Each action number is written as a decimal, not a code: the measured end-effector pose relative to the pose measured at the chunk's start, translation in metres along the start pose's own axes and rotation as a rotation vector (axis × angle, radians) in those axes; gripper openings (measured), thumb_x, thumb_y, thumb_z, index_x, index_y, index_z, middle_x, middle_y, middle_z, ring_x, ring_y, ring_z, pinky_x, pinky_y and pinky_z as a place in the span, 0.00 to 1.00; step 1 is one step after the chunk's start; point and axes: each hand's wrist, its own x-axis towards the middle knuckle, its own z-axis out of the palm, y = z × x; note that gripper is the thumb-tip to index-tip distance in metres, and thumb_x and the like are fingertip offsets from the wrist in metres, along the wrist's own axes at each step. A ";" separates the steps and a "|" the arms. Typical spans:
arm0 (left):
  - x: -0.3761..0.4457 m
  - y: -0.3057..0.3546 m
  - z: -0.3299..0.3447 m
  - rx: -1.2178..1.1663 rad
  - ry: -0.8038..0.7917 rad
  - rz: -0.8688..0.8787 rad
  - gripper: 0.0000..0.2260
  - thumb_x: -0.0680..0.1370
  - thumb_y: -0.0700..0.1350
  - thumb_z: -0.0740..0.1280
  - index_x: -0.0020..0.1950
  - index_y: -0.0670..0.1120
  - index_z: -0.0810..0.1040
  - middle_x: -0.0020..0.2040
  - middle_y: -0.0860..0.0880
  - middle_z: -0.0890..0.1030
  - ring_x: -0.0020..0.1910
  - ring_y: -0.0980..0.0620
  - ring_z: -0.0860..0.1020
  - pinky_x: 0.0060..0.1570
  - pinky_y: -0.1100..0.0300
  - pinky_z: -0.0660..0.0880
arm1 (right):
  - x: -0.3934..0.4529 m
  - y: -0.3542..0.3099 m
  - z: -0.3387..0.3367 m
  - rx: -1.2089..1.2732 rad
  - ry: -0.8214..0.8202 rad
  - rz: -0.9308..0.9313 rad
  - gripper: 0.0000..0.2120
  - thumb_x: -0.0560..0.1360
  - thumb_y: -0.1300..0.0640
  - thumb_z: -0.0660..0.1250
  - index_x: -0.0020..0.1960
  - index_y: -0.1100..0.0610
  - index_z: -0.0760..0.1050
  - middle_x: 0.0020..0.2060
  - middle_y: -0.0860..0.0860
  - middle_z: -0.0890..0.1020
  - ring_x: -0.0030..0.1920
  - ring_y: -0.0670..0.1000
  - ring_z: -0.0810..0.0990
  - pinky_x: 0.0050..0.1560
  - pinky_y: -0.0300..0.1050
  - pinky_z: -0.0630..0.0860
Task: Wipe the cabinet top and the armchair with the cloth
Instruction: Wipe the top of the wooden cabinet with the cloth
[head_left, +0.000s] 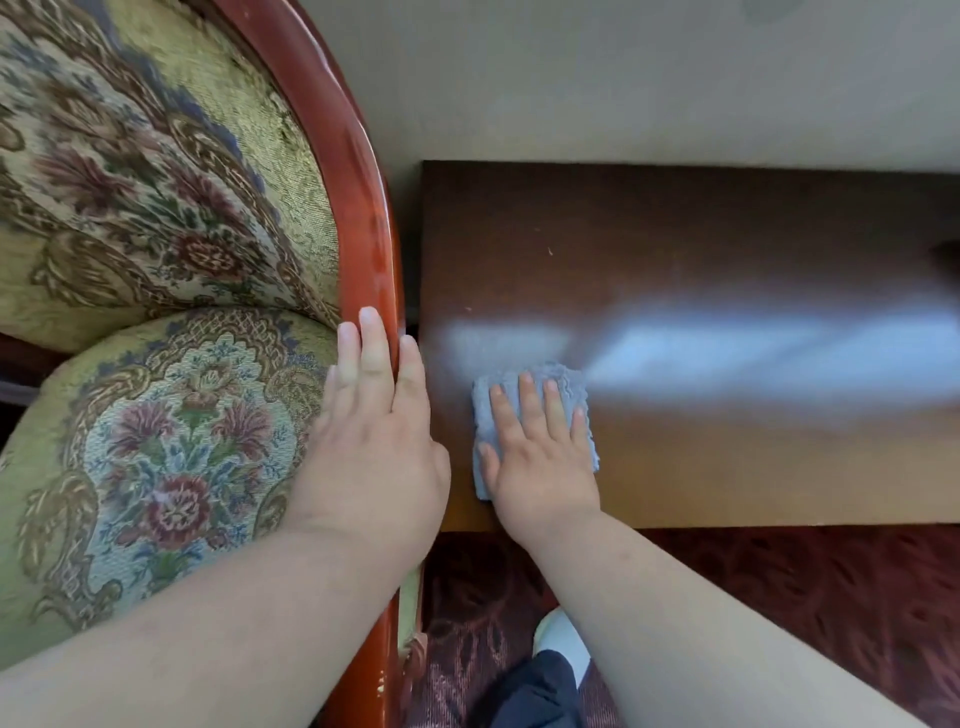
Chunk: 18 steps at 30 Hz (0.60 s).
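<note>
A dark brown wooden cabinet top (701, 234) fills the right half of the view, with a pale sheen across its middle. A folded grey-blue cloth (569, 382) lies near its left front corner. My right hand (537, 457) presses flat on the cloth, fingers spread. To the left stands the armchair (156, 208), with floral upholstery and a glossy red-brown wooden frame. My left hand (374, 436) rests flat on the frame's arm, fingers extended, holding nothing.
A beige wall (623, 78) runs behind the cabinet. A narrow gap separates the armchair frame from the cabinet's left edge. Dark red patterned carpet (805, 597) lies below the cabinet's front edge, with my white shoe (558, 639) on it.
</note>
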 end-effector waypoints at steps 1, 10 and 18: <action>0.000 0.000 -0.001 0.002 -0.008 -0.003 0.35 0.74 0.48 0.56 0.78 0.42 0.47 0.78 0.38 0.39 0.76 0.43 0.36 0.71 0.52 0.41 | 0.009 0.000 -0.003 -0.009 -0.004 -0.012 0.29 0.79 0.40 0.44 0.78 0.47 0.44 0.79 0.55 0.50 0.78 0.58 0.44 0.74 0.62 0.41; 0.000 -0.001 0.000 -0.045 -0.004 -0.007 0.32 0.74 0.47 0.57 0.78 0.48 0.54 0.78 0.38 0.37 0.72 0.48 0.29 0.70 0.52 0.39 | 0.166 -0.023 -0.051 -0.027 -0.065 -0.030 0.28 0.81 0.45 0.46 0.79 0.49 0.43 0.80 0.51 0.44 0.78 0.57 0.41 0.73 0.63 0.43; -0.001 -0.001 -0.003 -0.087 -0.038 -0.008 0.31 0.76 0.48 0.56 0.79 0.51 0.52 0.77 0.39 0.33 0.70 0.47 0.23 0.73 0.51 0.39 | 0.075 0.022 -0.035 -0.027 0.043 0.029 0.31 0.79 0.58 0.57 0.78 0.50 0.50 0.79 0.51 0.54 0.78 0.57 0.51 0.73 0.57 0.57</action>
